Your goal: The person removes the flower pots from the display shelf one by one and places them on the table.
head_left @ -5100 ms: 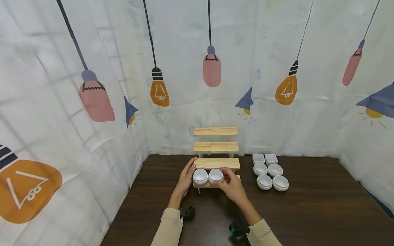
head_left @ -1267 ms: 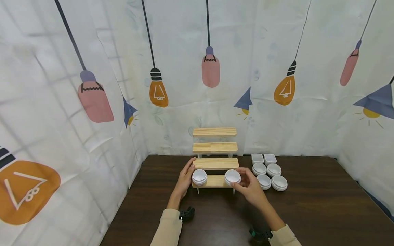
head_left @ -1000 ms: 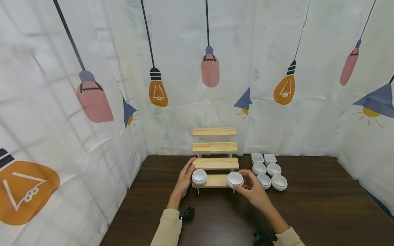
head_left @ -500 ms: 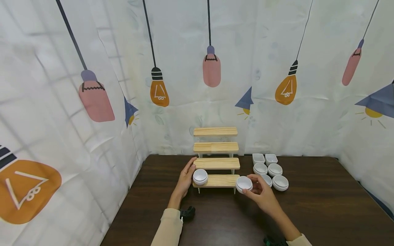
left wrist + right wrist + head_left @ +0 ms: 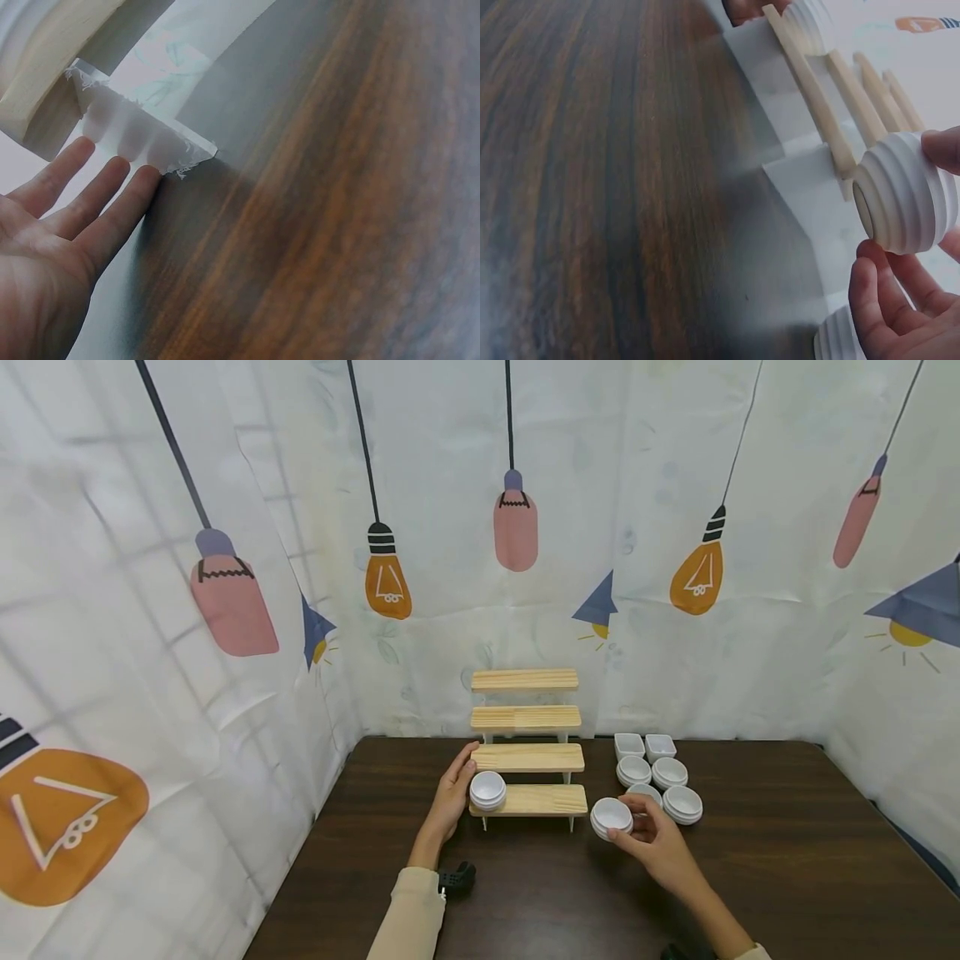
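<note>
A four-tier stand with pale wooden shelves (image 5: 528, 758) and clear side supports (image 5: 142, 124) stands on the dark table. My left hand (image 5: 450, 793) is at its left side, fingers extended and close against the clear support; contact is hard to tell. On the lowest shelf's left end sits a white round bowl (image 5: 488, 789). My right hand (image 5: 662, 850) pinches another white bowl (image 5: 611, 818), ridged outside, between thumb and fingers. That bowl is off the stand, just right of the lowest shelf, and seems raised above the table.
Right of the stand, several white bowls (image 5: 682, 805) stand in two columns. The back pair are square dishes (image 5: 660, 747); one round bowl (image 5: 643, 792) is partly behind my right hand. A printed white curtain (image 5: 450, 652) hangs behind the table (image 5: 787, 852).
My right hand has carried the pinched bowl rightward, from beside the other bowl on the lowest shelf to past its right end. My left hand has stayed at the stand's side.
</note>
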Available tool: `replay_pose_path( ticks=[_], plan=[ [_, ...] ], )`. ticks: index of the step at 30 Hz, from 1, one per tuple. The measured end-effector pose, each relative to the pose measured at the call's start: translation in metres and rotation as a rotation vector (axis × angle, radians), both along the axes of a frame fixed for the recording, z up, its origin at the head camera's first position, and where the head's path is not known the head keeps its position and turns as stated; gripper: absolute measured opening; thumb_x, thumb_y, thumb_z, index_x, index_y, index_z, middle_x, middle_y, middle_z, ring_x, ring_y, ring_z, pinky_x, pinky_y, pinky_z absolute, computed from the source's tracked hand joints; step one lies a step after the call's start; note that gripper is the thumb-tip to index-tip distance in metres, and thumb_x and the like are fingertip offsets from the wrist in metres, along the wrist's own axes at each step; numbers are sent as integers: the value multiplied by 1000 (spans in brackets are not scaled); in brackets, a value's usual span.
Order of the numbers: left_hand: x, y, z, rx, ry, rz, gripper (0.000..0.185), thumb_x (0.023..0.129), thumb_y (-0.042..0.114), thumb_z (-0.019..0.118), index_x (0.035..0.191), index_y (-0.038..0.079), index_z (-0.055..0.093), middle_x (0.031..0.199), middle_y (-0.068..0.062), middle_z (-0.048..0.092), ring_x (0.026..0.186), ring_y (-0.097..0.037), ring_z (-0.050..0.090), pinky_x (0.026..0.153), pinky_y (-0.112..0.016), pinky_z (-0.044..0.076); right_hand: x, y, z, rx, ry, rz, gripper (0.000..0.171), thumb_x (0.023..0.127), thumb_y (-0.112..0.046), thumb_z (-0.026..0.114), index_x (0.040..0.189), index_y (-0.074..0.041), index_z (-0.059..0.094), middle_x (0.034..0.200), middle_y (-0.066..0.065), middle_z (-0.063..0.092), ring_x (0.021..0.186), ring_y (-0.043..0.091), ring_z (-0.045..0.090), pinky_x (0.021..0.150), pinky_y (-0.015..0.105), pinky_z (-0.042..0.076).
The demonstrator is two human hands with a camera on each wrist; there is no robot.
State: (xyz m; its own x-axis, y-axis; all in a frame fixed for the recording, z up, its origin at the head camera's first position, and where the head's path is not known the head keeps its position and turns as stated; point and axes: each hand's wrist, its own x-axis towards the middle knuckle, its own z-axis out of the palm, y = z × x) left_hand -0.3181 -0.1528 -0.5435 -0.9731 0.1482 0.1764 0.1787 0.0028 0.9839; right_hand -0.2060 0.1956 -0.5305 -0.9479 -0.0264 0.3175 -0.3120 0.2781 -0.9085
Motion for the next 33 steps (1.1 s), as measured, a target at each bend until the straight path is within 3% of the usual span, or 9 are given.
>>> replay_pose_path(
  ticks=[4,10,15,21,33],
  plan=[
    [-1,0,0,-2,0,-7,47,111,37,44,157,28,43,150,-7,48,139,-22,37,121,-51,26,2,4,-1,-5,-16,-8,49,85,-3,81,128,2,58,118,20,61,86,4,64,72,22,55],
    [-1,0,0,-5,-3,-13,48,111,38,44,157,28,42,150,-11,48,141,-24,37,121,-52,26,5,9,-4,-13,-14,-1,51,84,1,80,129,6,56,110,20,61,81,4,64,70,23,55],
    [0,0,0,4,4,-21,48,111,37,44,157,27,41,166,-2,33,152,-25,28,125,-55,23,8,15,-7,7,-3,-1,49,85,1,80,129,4,57,109,19,62,83,3,64,70,22,55],
    [-1,0,0,13,5,-24,51,111,35,44,159,20,38,167,-1,32,154,-25,27,125,-55,23,11,21,-8,31,-42,-18,50,86,-3,81,129,1,57,114,20,63,82,3,64,69,24,55],
    [-1,0,-1,5,4,-22,53,111,35,44,160,18,36,168,0,31,155,-25,25,125,-55,21,13,34,-10,81,-71,-22,49,86,-5,81,129,0,57,116,22,65,81,2,64,68,24,54]
  ],
)
